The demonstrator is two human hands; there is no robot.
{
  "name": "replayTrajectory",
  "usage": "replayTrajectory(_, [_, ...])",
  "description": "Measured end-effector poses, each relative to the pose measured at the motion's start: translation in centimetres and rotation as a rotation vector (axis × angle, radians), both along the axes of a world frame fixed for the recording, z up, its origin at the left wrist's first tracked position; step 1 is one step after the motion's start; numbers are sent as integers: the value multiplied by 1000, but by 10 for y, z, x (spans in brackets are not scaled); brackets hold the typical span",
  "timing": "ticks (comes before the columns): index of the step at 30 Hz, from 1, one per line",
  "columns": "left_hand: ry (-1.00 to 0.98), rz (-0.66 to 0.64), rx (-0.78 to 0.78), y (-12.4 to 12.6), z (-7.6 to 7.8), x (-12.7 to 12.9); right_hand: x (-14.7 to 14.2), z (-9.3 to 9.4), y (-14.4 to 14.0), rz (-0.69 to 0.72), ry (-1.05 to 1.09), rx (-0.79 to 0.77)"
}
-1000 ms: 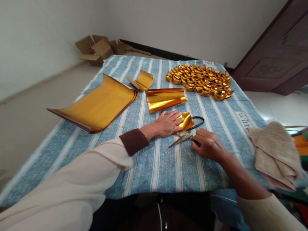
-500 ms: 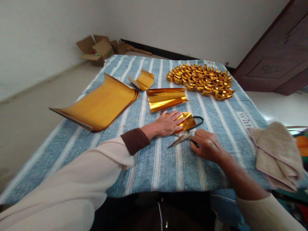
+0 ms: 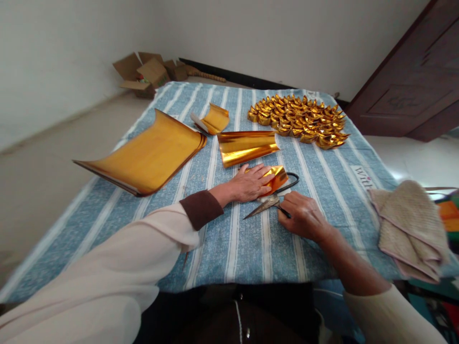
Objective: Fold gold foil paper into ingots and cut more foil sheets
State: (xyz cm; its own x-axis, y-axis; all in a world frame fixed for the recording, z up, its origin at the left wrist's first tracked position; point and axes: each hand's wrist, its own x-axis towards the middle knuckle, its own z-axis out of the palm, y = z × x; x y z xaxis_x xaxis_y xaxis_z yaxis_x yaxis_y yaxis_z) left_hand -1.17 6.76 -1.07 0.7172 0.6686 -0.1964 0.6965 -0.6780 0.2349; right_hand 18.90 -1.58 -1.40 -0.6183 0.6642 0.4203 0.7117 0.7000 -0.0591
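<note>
Right now the folded gold foil piece (image 3: 276,177) lies flat on the striped blue cloth (image 3: 233,243), near the middle of the table, pinned under the left hand (image 3: 251,183). That hand is spread open, palm down, fingers flat across the left part of the foil, gripping nothing, just pressing. Foil looks thin, shiny, mirror-like orange gold, creased with a few facets, right end poking out past the fingertips. Scissors (image 3: 271,200) lie just beside it on the near side, blades closed and pointing left toward the person, dark looped handle curving behind the foil's right edge. The right hand (image 3: 303,216) is curled loosely over the near handle end, fingertips touching it; whether it has a real grip I cannot tell. To do this well, in my judgement: keep the left palm firm so the slippery sheet does not skid, and get the fingers properly into the handle before lifting the blades near the foil. Further out: a curled foil strip (image 3: 246,147) beyond the hand, a smaller curl (image 3: 214,118), a big bowed stack of gold sheets (image 3: 150,155) on the left, a heap of folded gold ingots (image 3: 299,119) at the far side, folded beige towels (image 3: 412,224) at right, cardboard boxes (image 3: 147,72) on the floor.
</note>
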Motion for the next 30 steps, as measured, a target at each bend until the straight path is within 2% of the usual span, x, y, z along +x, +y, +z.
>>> replayTrajectory(7, [-21, 14, -10, 0, 1, -1, -5, 1, 1, 36, 18, -12])
replayTrajectory(26, [15, 22, -4, -1, 4, 0, -11, -1, -3, 21, 41, -5])
replayTrajectory(30, [1, 15, -10, 1, 4, 0, -5, 1, -10, 20, 47, -30])
